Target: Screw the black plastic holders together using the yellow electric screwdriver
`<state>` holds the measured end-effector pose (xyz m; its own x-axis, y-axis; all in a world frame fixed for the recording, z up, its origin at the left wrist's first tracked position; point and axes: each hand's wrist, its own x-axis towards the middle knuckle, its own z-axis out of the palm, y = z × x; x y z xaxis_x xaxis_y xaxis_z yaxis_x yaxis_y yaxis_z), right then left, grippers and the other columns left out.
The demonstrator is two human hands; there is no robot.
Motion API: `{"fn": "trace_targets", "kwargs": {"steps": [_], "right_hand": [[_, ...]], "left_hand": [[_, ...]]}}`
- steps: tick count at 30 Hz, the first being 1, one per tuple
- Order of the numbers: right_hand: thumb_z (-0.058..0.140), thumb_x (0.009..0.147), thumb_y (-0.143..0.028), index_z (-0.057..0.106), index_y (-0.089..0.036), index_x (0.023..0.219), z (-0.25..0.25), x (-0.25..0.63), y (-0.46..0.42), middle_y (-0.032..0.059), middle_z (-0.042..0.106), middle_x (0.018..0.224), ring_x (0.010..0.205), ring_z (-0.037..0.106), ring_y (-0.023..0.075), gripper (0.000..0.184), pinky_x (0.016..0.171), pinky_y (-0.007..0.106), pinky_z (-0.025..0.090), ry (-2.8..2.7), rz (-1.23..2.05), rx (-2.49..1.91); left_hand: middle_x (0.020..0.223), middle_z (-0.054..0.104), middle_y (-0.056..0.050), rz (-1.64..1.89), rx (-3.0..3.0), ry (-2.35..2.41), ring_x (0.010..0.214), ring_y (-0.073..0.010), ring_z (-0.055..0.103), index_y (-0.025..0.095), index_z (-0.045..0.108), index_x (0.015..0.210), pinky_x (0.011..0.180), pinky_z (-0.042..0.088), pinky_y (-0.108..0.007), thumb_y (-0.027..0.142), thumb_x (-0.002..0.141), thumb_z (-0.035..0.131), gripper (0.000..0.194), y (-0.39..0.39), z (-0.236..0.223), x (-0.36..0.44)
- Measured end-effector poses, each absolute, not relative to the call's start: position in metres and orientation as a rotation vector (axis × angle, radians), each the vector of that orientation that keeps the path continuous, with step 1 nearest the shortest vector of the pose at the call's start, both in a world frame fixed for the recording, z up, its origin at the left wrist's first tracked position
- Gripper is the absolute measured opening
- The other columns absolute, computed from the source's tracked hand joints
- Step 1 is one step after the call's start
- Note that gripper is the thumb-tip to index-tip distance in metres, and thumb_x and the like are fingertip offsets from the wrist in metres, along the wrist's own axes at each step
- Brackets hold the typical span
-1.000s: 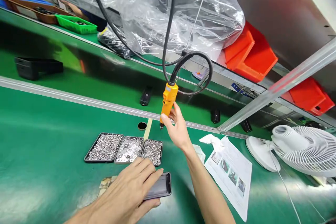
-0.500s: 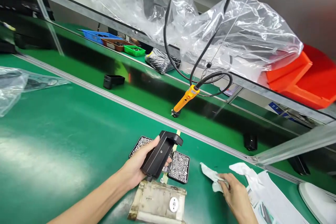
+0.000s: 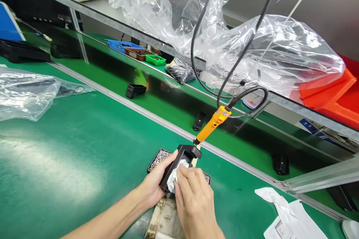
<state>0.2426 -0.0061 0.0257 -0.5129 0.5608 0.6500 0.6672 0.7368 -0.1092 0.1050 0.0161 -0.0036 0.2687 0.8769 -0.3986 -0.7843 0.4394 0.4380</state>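
Note:
My left hand (image 3: 155, 183) grips a black plastic housing (image 3: 184, 150) with a hooked upper end, tilted above the bench. My right hand (image 3: 193, 194) is closed on a crumpled white wiping cloth (image 3: 174, 176) and presses it against the housing's face. Beneath the housing sit shallow black trays of small metal parts; the left tray (image 3: 158, 158) shows best, the other is mostly covered by my right hand. Below my hands lies a stained, taped board (image 3: 165, 218), partly hidden by my right forearm. An orange electric screwdriver (image 3: 213, 124) hangs with its tip just behind the housing.
White cloths and paper (image 3: 291, 213) lie at the right. A clear plastic bag (image 3: 25, 93) rests at the left. Overhead runs a shelf with plastic sheeting (image 3: 269, 52) and a red bin (image 3: 328, 89). Small blue (image 3: 123, 46) and green trays (image 3: 155, 59) stand beyond the divider.
My right hand has moved left with the cloth, from the bench onto the housing. My left hand still holds the housing. The view has shifted, so the surroundings appear further right.

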Motion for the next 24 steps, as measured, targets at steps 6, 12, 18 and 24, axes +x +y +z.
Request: {"fn": "trace_targets", "kwargs": {"steps": [6,12,18,24], "right_hand": [[0.057,0.097,-0.008,0.068,-0.019,0.116,0.023,0.242,-0.001,0.0065,0.078,0.098,0.097,0.069,0.0278,0.024,0.071,0.039,0.045,-2.115,-0.317,-0.904],[0.059,0.093,-0.003,0.068,-0.017,0.11,0.024,0.237,-0.006,0.0042,0.078,0.088,0.087,0.072,0.0221,0.023,0.075,0.038,0.043,-2.092,-0.184,-0.795],[0.058,0.096,-0.005,0.067,-0.018,0.106,0.03,0.236,-0.007,0.0023,0.076,0.081,0.082,0.073,0.0205,0.019,0.079,0.04,0.041,-2.097,-0.252,-0.85],[0.058,0.096,-0.005,0.067,-0.018,0.104,0.032,0.237,-0.006,0.0016,0.076,0.082,0.079,0.072,0.0191,0.018,0.084,0.042,0.04,-2.116,-0.316,-0.901]], "left_hand": [[0.094,0.078,-0.013,1.151,0.103,0.62,0.07,-0.0193,0.073,0.01,0.073,0.103,0.064,0.059,-0.026,0.038,0.095,0.07,0.03,0.014,0.001,0.106],[0.073,0.073,-0.01,1.105,0.024,0.645,0.058,-0.0183,0.068,0.01,0.07,0.085,0.056,0.056,-0.027,0.041,0.096,0.069,0.033,0.016,0.003,0.105],[0.082,0.075,-0.011,1.106,0.044,0.623,0.062,-0.0179,0.069,0.01,0.072,0.092,0.059,0.057,-0.027,0.041,0.094,0.071,0.031,0.015,0.0,0.105],[0.088,0.077,-0.009,1.168,0.101,0.648,0.066,-0.0172,0.07,0.011,0.073,0.101,0.06,0.057,-0.026,0.037,0.093,0.073,0.027,0.013,-0.001,0.105]]}}
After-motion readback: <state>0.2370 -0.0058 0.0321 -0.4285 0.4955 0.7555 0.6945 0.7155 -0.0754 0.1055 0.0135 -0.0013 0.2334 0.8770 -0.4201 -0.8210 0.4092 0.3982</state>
